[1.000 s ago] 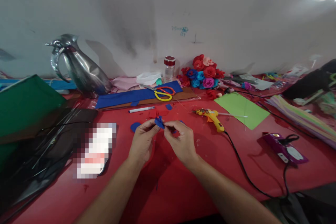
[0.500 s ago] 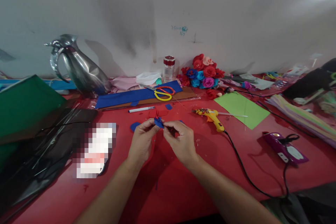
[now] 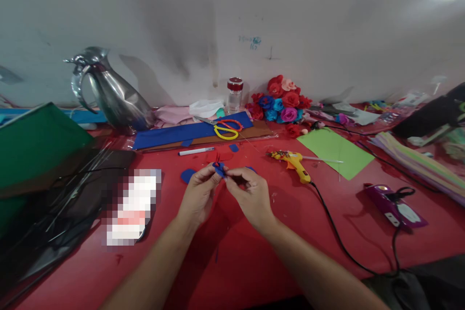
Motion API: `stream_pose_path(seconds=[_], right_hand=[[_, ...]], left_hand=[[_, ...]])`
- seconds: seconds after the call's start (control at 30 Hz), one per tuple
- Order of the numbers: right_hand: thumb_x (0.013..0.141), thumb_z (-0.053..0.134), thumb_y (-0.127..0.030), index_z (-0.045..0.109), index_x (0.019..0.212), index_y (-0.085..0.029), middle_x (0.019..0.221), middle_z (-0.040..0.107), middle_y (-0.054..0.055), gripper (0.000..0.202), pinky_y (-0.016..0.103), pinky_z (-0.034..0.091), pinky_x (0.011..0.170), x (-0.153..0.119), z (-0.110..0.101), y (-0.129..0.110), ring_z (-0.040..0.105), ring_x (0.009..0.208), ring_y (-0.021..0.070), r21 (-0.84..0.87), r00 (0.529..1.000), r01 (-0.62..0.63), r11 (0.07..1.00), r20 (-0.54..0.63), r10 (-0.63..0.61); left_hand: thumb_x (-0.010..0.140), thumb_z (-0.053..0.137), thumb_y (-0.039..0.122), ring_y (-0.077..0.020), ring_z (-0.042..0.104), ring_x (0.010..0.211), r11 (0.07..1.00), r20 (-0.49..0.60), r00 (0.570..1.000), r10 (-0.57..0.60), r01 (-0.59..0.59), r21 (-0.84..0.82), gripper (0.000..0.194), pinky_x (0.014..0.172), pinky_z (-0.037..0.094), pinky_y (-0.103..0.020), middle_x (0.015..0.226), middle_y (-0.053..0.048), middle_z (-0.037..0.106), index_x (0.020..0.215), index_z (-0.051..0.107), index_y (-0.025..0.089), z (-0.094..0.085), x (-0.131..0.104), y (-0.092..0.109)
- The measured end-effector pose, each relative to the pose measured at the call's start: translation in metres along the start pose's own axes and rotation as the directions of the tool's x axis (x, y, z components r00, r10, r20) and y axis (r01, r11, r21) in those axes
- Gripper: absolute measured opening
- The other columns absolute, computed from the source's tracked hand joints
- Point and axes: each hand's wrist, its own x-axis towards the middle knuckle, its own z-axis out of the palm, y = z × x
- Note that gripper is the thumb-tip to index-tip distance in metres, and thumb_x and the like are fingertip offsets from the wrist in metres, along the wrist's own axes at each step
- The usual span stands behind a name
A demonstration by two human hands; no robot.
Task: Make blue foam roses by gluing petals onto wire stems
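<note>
A small blue paper flower piece (image 3: pixel 219 169) with red strands at its top is pinched between both hands above the red table. My left hand (image 3: pixel 198 193) grips its left side with thumb and fingers. On the other side my right hand (image 3: pixel 250 193) pinches its lower right edge, fingers closed. Cut blue pieces lie nearby: one (image 3: pixel 187 176) beside my left hand, another (image 3: pixel 233 147) beyond the hands. A white marker (image 3: pixel 196 151) rests behind the left hand. Scissors with red and yellow handles (image 3: pixel 225 133) lie on a blue strip (image 3: pixel 170 134).
A yellow glue gun (image 3: pixel 294 164) with a black cord lies right of the hands, near a green sheet (image 3: pixel 336 152) and a purple power strip (image 3: pixel 394 206). Behind stand paper roses (image 3: pixel 283 101), a jar (image 3: pixel 234 96) and a metal jug (image 3: pixel 112 92). A blurred phone-like object (image 3: pixel 134 208) is left.
The blue piece has turned slightly between my fingertips, and my fingers have shifted a little around it. Both hands keep nearly the same place.
</note>
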Motion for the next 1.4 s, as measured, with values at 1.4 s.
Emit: stream_pose_path(seconds=[1.4], right_hand=[[0.074,0.063,-0.021,0.068,0.078,-0.022,0.08,0.072,0.003,0.007,0.028,0.052,0.064,-0.001,0.001,-0.003,0.064,0.069,0.0154,0.07,0.998,-0.055,0.996,-0.016,0.056]], left_hand=[[0.05,0.087,0.021,-0.014,0.065,0.075,0.997,0.002,0.997,-0.076,0.076,-0.03,0.019,0.077,0.049,-0.024,0.067,0.0,0.071,0.064,0.075,0.022,0.001,-0.003,0.003]])
